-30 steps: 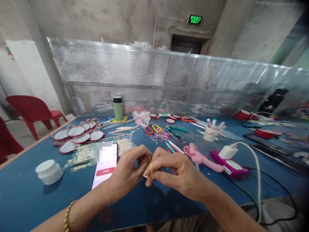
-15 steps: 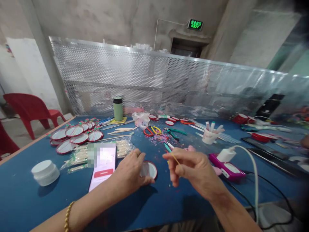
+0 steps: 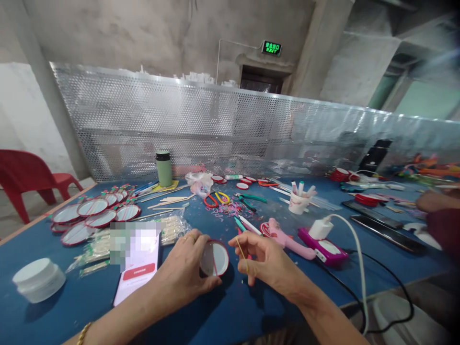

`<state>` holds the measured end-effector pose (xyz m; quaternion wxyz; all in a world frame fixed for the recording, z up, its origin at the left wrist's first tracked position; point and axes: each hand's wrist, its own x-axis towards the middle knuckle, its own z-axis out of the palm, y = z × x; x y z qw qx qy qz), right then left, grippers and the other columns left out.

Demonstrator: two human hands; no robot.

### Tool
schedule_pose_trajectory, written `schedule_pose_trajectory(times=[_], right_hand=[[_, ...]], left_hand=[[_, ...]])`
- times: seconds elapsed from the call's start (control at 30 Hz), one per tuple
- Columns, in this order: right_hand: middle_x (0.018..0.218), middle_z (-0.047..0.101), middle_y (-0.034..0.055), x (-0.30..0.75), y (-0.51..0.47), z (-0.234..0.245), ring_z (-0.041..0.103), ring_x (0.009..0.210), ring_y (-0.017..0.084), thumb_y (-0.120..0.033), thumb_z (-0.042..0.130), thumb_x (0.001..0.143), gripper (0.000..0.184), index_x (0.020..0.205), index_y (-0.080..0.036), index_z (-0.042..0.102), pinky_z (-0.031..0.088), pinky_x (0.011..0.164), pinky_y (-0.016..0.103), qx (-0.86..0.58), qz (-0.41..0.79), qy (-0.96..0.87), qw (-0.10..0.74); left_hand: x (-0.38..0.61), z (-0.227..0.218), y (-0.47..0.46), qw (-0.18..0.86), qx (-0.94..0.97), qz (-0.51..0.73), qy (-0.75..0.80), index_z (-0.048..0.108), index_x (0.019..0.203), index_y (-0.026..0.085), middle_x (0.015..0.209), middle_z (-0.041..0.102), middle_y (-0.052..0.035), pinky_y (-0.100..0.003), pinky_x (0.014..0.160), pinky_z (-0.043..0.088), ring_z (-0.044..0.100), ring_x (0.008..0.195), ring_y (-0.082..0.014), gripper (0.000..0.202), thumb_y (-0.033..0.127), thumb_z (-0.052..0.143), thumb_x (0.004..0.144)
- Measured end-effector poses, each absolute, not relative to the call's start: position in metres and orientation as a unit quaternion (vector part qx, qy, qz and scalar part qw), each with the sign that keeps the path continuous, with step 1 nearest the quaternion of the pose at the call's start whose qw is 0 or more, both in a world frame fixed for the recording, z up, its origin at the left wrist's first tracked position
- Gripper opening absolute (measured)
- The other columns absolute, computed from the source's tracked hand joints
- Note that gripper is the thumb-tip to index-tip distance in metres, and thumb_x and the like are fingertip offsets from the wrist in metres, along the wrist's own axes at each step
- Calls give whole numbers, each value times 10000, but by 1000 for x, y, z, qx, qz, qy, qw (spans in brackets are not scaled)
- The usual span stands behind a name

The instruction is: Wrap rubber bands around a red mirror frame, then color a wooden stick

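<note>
My left hand is closed around the left edge of a round white disc with a red rim, which has a thin reddish line across its face. Its thumb lies along the disc's lower edge. To the right, my right hand pinches a thin yellow strand between thumb and fingers, apart from the disc. Just beyond that hand lies a pink hot glue gun. A phone with a lit screen sits left of my left hand, partly behind the wrist.
Several red-rimmed discs lie at the left, near a white jar. Orange- and yellow-handled scissors, teal pliers, a cup of markers and a green bottle stand farther back. A purple power strip trails cables. Another person's hand is at right.
The view has swung right, so things appear farther left. My right hand has come nearer the disc with the yellow strand. More of the disc and the glue gun now shows.
</note>
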<state>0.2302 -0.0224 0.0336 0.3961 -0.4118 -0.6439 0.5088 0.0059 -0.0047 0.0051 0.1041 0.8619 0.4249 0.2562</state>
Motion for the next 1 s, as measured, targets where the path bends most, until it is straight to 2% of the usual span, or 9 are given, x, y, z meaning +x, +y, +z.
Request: schedule_pose_trajectory(times=[0.1,0.2,0.33,0.5,1.0], right_hand=[[900,559,21,231,-24,40,560,725,128,-523,789,709,494,1044,-180,672,521,542,209,-412,480,-665,397],[927,586,35,232,-27,44,566,819,163,-569,753,730,469,989,-181,706,505,637,236,-392,447,-702,392],[922,619,35,229,-30,43,564,828,167,-549,730,770,452,1044,-190,727,478,682,247,-399,414,-725,378],[984,640,43,222,-32,41,597,898,199,-484,747,783,452,1115,-180,702,487,768,282,-401,442,-714,367],[828,588,-11,207,-36,39,521,758,135,-409,749,791,329,970,-139,691,424,670,226,-404,466,-683,390]], left_hand=[[7,7,-11,76,879,308,357,391,1311,206,1254,503,-134,-444,971,443,493,1152,-293,696,281,741,714],[7,12,-17,59,898,319,299,307,1364,219,1268,514,-128,-429,1005,432,490,1179,-274,750,253,729,745],[8,17,-22,44,913,311,259,295,1373,222,1249,557,-118,-438,995,442,527,1143,-260,740,251,718,767],[9,17,-25,-1,910,321,261,314,1354,192,1223,579,-114,-471,997,442,549,1110,-257,689,259,699,787],[11,13,-27,-40,902,323,284,370,1288,150,1142,608,-119,-498,958,453,567,1049,-282,731,371,763,712]])
